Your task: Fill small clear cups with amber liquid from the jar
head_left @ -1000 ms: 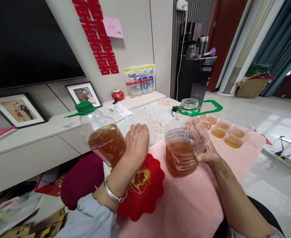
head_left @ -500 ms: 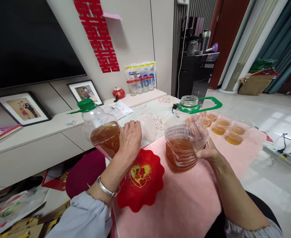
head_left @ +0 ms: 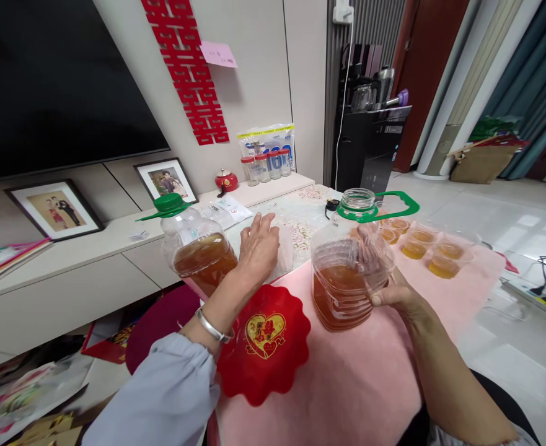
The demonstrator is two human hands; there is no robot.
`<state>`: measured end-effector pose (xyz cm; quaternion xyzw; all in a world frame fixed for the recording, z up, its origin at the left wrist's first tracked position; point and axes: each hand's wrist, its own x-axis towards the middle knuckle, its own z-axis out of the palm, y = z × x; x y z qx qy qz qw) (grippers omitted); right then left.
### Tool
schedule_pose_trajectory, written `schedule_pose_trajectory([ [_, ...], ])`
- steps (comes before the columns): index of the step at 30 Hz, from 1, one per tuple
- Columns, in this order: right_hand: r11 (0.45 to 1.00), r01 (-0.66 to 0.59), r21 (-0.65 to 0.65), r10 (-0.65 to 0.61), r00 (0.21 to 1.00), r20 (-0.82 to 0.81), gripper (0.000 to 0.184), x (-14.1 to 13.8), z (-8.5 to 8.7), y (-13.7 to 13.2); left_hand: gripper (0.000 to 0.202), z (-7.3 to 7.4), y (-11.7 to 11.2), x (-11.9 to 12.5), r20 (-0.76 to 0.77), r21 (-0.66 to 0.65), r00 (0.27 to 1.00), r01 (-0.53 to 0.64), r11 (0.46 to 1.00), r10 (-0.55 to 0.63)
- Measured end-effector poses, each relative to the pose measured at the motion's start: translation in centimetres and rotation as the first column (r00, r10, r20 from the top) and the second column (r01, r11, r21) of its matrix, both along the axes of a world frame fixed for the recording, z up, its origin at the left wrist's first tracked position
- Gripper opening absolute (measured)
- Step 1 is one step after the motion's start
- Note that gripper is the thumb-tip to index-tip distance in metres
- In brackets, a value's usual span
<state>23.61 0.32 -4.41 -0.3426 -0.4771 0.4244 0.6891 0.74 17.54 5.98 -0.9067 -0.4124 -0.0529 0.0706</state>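
Note:
My right hand (head_left: 391, 294) grips the side of a clear plastic jug (head_left: 342, 291) with brown liquid in its lower part. Its mouth is uncapped, with a green handle ring (head_left: 405, 201) around the neck. My left hand (head_left: 259, 251) is raised beside a second jug (head_left: 205, 260), its fingers stretched and apart; nothing shows in it. That jug has a green cap (head_left: 170, 203) and holds similar liquid. Just right of my left hand stand translucent plastic cups (head_left: 286, 251), partly hidden. Below it lies a red scalloped tray (head_left: 268, 378) with a gold heart print.
Several clear cups of amber liquid (head_left: 442, 265) stand on the pink cloth (head_left: 347, 384) at right. Red-lidded jars (head_left: 263, 168), a small red pot (head_left: 227, 180) and framed photos (head_left: 56, 209) line the cabinet. A power strip (head_left: 540, 300) lies at far right.
My left hand has come away from the capped jug, rising slightly to the right with its fingers spreading. My right hand keeps hold of the open jug. The camera view has shifted a little.

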Motion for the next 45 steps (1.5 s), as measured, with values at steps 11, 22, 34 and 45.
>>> schedule_pose_trajectory([
  [11, 1.0, 0.009, -0.02, -0.009, 1.0, 0.01, 0.126, -0.4, 0.7, -0.3, 0.031, -1.4, 1.4, 0.7, 0.017, -0.07, 0.999, 0.031, 0.997, -0.03],
  [22, 1.0, 0.024, -0.011, -0.023, 0.999, 0.027, 0.126, 0.3, -0.2, 0.1, 0.016, -0.5, 1.6, -0.1, 0.154, -0.082, 0.988, 0.031, 0.996, -0.018],
  [34, 0.998, 0.037, -0.05, -0.036, 0.999, 0.036, 0.127, -0.2, 0.5, -0.4, 0.025, 2.5, 0.4, -0.2, 0.249, -0.014, 0.967, 0.056, 0.998, -0.051],
  [45, 0.997, 0.06, -0.05, -0.06, 0.998, 0.011, 0.123, 0.3, 0.0, -0.4, 0.022, 3.0, -6.2, -8.5, 0.396, 0.015, 0.898, 0.204, 0.979, -0.193],
])
